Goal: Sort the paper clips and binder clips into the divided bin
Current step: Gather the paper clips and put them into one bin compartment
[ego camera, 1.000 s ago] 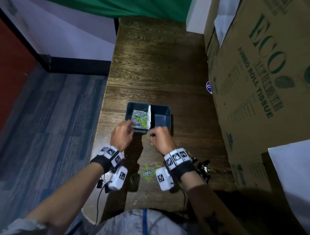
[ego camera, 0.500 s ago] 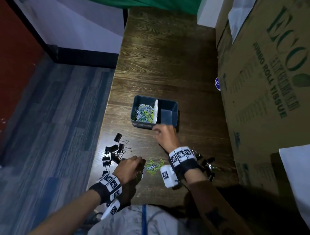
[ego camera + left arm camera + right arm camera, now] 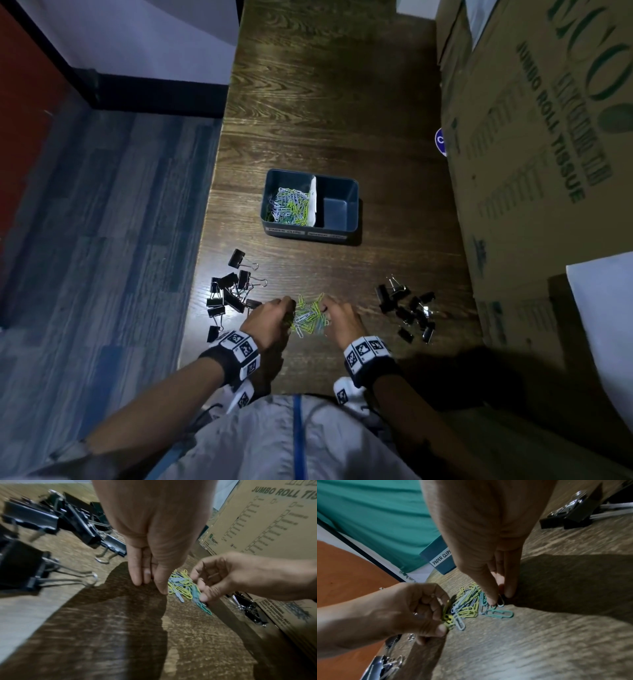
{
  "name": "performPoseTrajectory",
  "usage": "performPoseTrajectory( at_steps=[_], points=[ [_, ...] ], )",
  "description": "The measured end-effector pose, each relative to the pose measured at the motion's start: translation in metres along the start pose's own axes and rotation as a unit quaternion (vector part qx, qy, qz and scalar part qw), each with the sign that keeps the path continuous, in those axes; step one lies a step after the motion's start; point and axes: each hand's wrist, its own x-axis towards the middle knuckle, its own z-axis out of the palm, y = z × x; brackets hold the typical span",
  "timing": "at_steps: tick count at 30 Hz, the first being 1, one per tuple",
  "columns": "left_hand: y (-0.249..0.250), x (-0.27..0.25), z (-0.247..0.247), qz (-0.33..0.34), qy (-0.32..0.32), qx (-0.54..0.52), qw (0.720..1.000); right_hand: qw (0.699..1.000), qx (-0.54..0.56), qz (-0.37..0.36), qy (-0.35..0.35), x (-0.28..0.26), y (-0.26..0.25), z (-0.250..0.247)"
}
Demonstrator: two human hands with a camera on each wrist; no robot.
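While your left hand pinches a few clips and your right hand seemingly nips one from the pile near the bin, loose grips could drop clips among the binder clips.

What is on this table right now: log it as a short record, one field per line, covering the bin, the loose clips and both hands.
bin: divided bin on the table, beyond the hands
left compartment: coloured paper clips
right compartment: no clips seen in it
loose paper clips: small pile between the hands
binder clips: black, one group left, one group right, none in the bin
left hand: pinches a bunch of clips at the pile's left edge
right hand: fingertips pinch a clip at the pile's right edge
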Motion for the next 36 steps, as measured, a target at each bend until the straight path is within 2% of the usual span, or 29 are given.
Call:
performPoseTrajectory(
  at_steps=[5, 9, 12, 15, 20, 29, 36],
  points=[
    [-0.001, 0.000, 0.001, 0.009, 0.040, -0.047, 0.998, 0.999, 0.044, 0.007, 0.022, -0.001, -0.001, 0.000],
    [-0.004, -0.003, 0.002, -0.014, 0.012, 0.036, 0.999, 0.999, -0.001, 0.035, -0.021, 0.003, 0.006, -0.004],
    [0.001, -0.001, 0.008, 0.001, -0.002, 0.076, 0.997, 0.995, -0.086, 0.003, -0.043, 0.001, -0.002, -0.002],
    [0.009, 0.000, 0.016, 0.045, 0.011, 0.099, 0.994, 0.994, -0.104, -0.032, -0.023, -0.004, -0.010, 0.007],
    [0.021, -0.004, 0.016, 0.100, 0.054, 0.053, 0.992, 0.996, -0.082, -0.044, 0.001, -0.012, -0.012, 0.012],
    [0.005, -0.005, 0.009, 0.043, 0.051, -0.037, 0.997, 0.999, -0.016, -0.033, 0.033, -0.005, 0.007, 0.006],
    [0.010, -0.002, -0.016, 0.046, 0.127, -0.074, 0.988, 0.997, 0.042, 0.035, 0.048, 0.000, 0.023, -0.002]
  ],
)
